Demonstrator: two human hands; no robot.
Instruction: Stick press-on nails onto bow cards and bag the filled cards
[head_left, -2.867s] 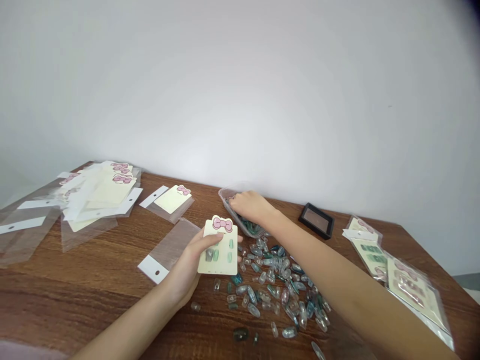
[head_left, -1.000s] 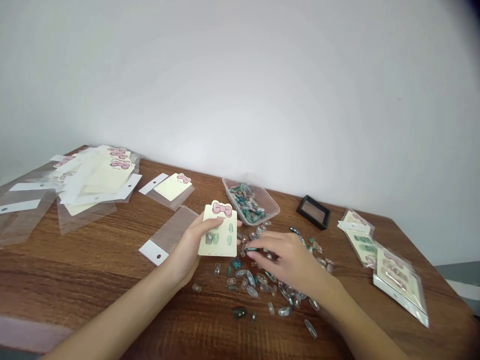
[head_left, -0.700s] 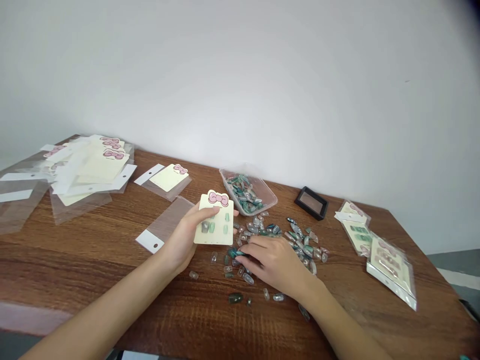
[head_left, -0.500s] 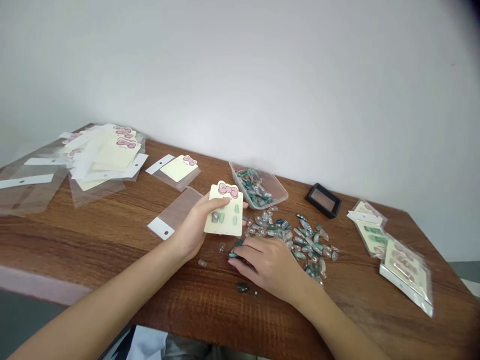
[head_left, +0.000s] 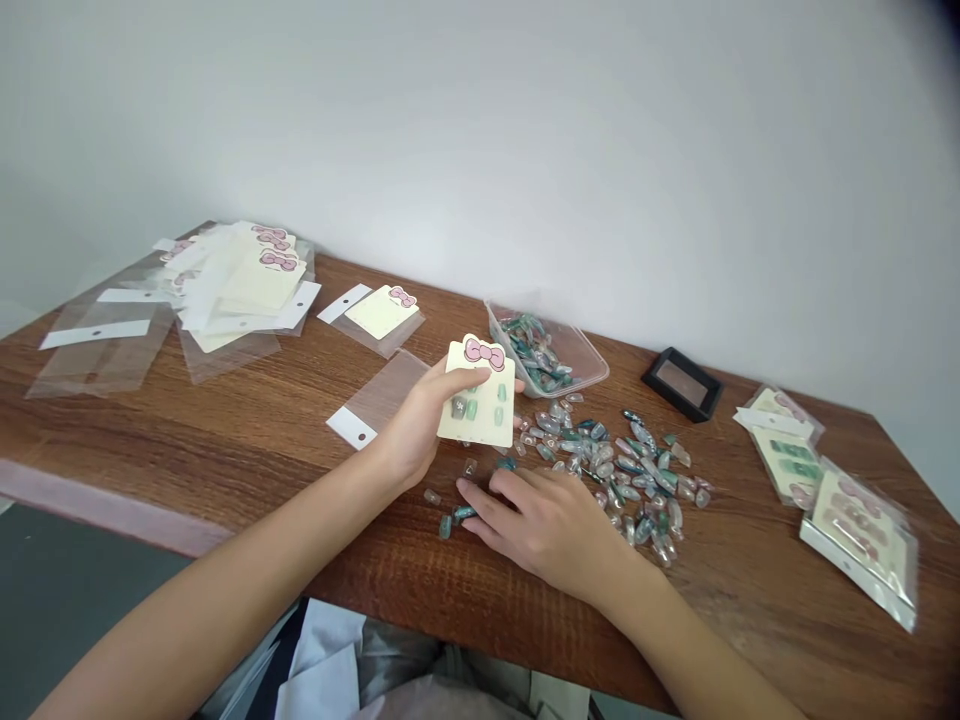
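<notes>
1. Through the head camera I see my left hand closed around a cream card, thumb across its front, fingertips showing past its far edge.
2. The card is raised above the bench, with a pink bow at its top. The line of print beneath the bow is partly under the thumb and too small for me to read; tiny marks run along the bottom edge.
3. Pale green nails sit on the card, with one grey nail bearing a whitish mark I cannot make out.
4. My right hand is low over the bench, thumb and forefinger narrowly apart beside a teal nail; I cannot tell whether they grip it.
5. Just beyond that hand spreads a loose heap of nails, near a clear tub holding more.
6. Bow-topped cards with clear bags lie at the far left; their small print is unreadable from here.
7. Bagged cards lie at the right, near a black frame.
</notes>
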